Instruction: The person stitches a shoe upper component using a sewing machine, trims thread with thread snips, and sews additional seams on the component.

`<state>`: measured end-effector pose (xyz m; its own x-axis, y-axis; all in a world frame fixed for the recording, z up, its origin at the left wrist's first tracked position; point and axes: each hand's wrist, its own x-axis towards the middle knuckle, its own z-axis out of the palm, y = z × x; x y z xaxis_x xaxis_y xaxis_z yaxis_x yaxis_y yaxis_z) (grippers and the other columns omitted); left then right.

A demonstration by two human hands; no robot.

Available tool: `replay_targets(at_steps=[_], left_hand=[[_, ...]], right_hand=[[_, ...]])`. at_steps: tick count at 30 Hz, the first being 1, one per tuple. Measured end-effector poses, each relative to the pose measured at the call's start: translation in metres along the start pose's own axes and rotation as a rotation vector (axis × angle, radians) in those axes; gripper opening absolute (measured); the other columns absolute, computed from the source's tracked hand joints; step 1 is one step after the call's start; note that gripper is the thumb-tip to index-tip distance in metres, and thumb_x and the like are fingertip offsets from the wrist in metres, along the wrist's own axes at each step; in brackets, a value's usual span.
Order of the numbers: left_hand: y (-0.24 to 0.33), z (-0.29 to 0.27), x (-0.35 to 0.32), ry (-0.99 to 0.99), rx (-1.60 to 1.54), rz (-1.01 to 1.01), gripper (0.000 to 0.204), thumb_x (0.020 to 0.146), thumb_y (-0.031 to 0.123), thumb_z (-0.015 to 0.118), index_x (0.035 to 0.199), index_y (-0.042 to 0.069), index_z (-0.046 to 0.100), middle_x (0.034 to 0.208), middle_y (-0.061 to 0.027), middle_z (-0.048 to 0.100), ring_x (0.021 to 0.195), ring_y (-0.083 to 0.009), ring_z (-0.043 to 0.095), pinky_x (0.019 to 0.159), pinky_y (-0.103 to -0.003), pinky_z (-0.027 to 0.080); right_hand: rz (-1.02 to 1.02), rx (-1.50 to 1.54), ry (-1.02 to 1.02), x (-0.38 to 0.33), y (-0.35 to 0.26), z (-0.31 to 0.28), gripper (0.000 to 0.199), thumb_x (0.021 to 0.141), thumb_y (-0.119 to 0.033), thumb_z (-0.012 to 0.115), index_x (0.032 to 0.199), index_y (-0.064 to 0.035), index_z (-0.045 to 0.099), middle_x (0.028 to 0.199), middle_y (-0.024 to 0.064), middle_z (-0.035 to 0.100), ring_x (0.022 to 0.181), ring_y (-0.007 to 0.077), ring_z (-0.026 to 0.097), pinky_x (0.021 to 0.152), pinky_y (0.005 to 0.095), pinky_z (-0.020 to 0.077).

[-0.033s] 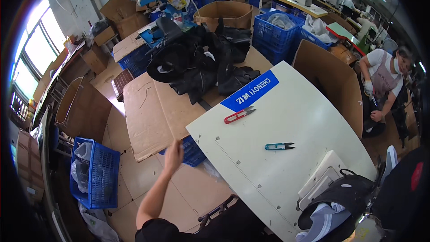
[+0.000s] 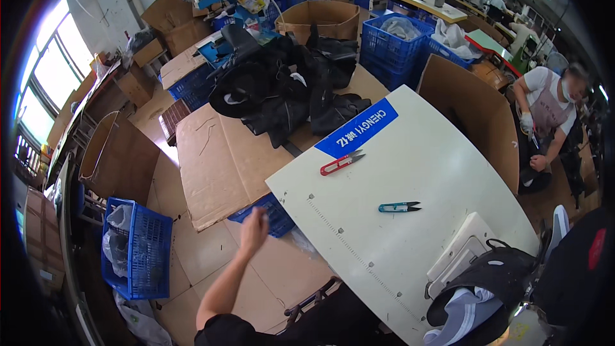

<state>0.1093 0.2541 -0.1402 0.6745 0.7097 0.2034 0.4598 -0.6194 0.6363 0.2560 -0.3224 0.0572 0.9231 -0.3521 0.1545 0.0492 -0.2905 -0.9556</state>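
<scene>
My left hand [image 2: 254, 229] hangs in the air off the left edge of the white sewing table [image 2: 448, 166], above a blue crate. Its fingers are curled closed; whatever they hold, if anything, is hidden. My right hand does not show. Red-handled thread snips [image 2: 341, 163] lie on the tabletop by its blue strip. Teal thread snips [image 2: 399, 207] rest nearer the middle. At the lower right, a black fabric piece with a grey-white lining [image 2: 471, 307] sits by the machine's pale bed plate [image 2: 458, 253].
Black items are heaped [image 2: 282, 83] on a cardboard-topped surface [image 2: 218, 166] beyond the table. A blue crate [image 2: 150, 250] with plastic bags stands on the floor at left. An open carton [image 2: 474, 115] borders the far right side, where a co-worker [image 2: 548, 115] sits.
My left hand has shifted slightly toward me and to the right, its fingers still curled. The co-worker's head has tipped down. The snips on the table have not moved.
</scene>
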Motion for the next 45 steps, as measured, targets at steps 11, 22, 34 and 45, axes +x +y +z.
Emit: replay_targets(at_steps=[11,22,34,45], left_hand=[[0.170,0.052,-0.230,-0.523,-0.256,0.123,0.105,0.079,0.061,0.062,0.148,-0.001,0.015,0.143,-0.0264,0.029,0.133,-0.0422,0.031,0.112,-0.048,0.025],[0.165,0.056,-0.237,-0.513,-0.246,0.177,0.103,0.075,0.057,0.066,0.147,0.000,0.019,0.138,-0.0245,0.036,0.127,-0.0401,0.037,0.109,-0.047,0.030],[0.164,0.059,-0.242,-0.468,-0.235,0.176,0.100,0.075,0.055,0.067,0.146,0.001,0.022,0.134,-0.0243,0.038,0.123,-0.0398,0.041,0.106,-0.047,0.033],[0.160,0.063,-0.240,-0.460,-0.246,0.200,0.099,0.075,0.056,0.067,0.144,-0.001,0.024,0.134,-0.0231,0.039,0.124,-0.0382,0.040,0.106,-0.046,0.033]], right_hand=[[0.037,-0.049,0.139,0.003,0.014,-0.006,0.047,0.090,-0.034,0.064,0.121,0.0009,0.061,0.094,0.0111,0.063,0.072,0.0199,0.057,0.058,0.0304,0.0469],[-0.047,0.330,-0.139,0.000,0.009,-0.003,0.022,0.101,-0.027,0.053,0.096,-0.0051,0.053,0.090,-0.0035,0.054,0.081,0.0030,0.052,0.073,0.0191,0.0440],[-0.111,0.240,-0.238,-0.005,0.003,0.004,0.019,0.101,-0.023,0.051,0.087,-0.0095,0.049,0.073,-0.0107,0.036,0.061,-0.0028,0.029,0.051,0.0165,0.0196],[-0.089,0.297,-0.249,0.000,0.008,-0.004,0.020,0.100,-0.021,0.053,0.087,-0.0077,0.046,0.080,-0.0068,0.044,0.070,-0.0007,0.041,0.061,0.0155,0.0345]])
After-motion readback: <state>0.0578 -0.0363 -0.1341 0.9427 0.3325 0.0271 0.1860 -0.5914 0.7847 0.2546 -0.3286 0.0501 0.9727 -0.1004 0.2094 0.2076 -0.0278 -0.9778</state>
